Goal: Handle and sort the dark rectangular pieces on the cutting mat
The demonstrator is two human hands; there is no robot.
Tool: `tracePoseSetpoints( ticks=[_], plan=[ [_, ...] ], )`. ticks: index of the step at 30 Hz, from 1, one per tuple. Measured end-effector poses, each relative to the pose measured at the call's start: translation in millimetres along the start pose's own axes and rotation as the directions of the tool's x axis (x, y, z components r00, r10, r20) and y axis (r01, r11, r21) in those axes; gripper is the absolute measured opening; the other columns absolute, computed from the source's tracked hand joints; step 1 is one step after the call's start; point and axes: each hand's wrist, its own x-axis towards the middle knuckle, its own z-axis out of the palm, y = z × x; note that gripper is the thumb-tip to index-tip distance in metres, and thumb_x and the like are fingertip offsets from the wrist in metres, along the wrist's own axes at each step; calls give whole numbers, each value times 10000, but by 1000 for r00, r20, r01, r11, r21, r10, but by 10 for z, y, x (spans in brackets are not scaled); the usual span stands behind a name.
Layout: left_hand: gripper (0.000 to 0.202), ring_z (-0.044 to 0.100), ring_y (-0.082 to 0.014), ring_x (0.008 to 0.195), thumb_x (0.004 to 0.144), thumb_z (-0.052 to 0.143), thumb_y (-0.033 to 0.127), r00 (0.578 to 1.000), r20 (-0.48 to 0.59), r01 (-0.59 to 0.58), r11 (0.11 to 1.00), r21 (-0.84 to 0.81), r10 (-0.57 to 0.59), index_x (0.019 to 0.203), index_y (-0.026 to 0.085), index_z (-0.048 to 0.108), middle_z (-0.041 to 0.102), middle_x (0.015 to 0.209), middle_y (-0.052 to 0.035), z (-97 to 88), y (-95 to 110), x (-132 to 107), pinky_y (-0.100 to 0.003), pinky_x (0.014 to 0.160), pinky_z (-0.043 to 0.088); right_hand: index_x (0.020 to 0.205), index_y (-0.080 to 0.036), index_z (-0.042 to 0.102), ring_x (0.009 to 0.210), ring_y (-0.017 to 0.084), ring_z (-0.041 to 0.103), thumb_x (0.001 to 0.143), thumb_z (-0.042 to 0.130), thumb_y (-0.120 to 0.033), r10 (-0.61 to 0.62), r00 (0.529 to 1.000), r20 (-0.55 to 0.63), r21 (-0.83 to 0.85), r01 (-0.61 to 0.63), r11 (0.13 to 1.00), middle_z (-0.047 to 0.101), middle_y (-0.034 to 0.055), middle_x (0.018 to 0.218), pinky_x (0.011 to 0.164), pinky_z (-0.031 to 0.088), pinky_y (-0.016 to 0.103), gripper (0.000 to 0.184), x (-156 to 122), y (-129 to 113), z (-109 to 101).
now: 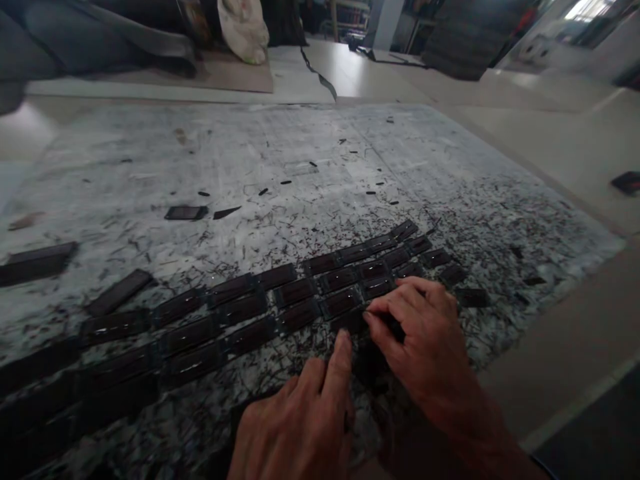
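Observation:
Rows of small dark rectangular pieces point(250, 335), with glossy streaks and clear-looking edges, run diagonally over a board littered with dark scraps. At the near edge of the rows lies one more dark rectangular piece point(350, 322). My right hand point(425, 333) pinches at its right end, thumb and fingertips close together. My left hand point(300, 420) is below, its index finger stretched out with the tip against the piece's near edge. The other left fingers are bent and seem to hold nothing. What lies under my palms is hidden.
The whitish board point(310, 133) carries loose dark slivers and cuttings. Separate dark strips point(120, 292) and a short flat piece point(186, 213) lie to the left. Behind are a brown sheet point(235, 72), a pale cloth-like bundle point(244, 30) and a dark stack point(465, 40).

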Motion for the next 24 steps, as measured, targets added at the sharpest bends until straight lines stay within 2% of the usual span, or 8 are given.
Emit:
tracePoseSetpoints(
  ticks=[3,7,13,16,20,24],
  plan=[
    [636,666,-120,684,778,375,22,1000,10,-8,999,-37,8,1381,219,333,674,898,1,6,-24,-4,-188,526,501,795,-222,649,982,245,495,823,583,-195,-2,1000,-26,-28,1,1000,662,19,815,886,342,401,77,-3,1,-31],
    [664,672,-130,725,755,373,29,999,37,-25,996,-81,28,1390,213,316,676,929,-11,4,-51,5,-179,530,500,971,-209,663,1006,236,510,849,535,-138,-33,994,-107,-14,32,999,692,28,934,914,351,409,190,-70,-13,-123],
    [598,679,-135,718,775,375,49,998,46,-45,996,-75,49,1351,209,389,681,975,-27,-11,-56,24,-187,549,512,1054,-222,660,1115,265,455,911,459,-198,-168,985,-33,38,170,985,697,-24,1071,952,313,439,247,-264,-80,-89],
    [559,682,-143,729,792,389,73,999,24,-41,997,-62,43,1334,206,415,687,966,-34,-2,-50,27,-189,545,515,1062,-211,659,1125,274,452,919,443,-226,-156,987,-25,-18,156,988,692,2,1079,982,282,465,260,-318,-90,-49],
    [546,685,-152,694,806,363,68,998,-21,-53,998,-44,52,1338,184,408,691,937,-32,9,-42,21,-213,505,520,1010,-187,681,1105,281,472,921,423,-219,-124,992,-36,-92,120,988,686,65,1063,956,304,464,275,-329,-87,-71],
    [571,685,-148,713,780,373,60,998,-2,-64,996,-60,64,1337,179,404,687,982,-37,-3,-47,3,-213,533,532,1021,-211,675,1126,277,468,919,433,-222,-144,988,-60,-29,143,989,694,26,1076,964,303,456,263,-334,-100,-75]
  ],
)
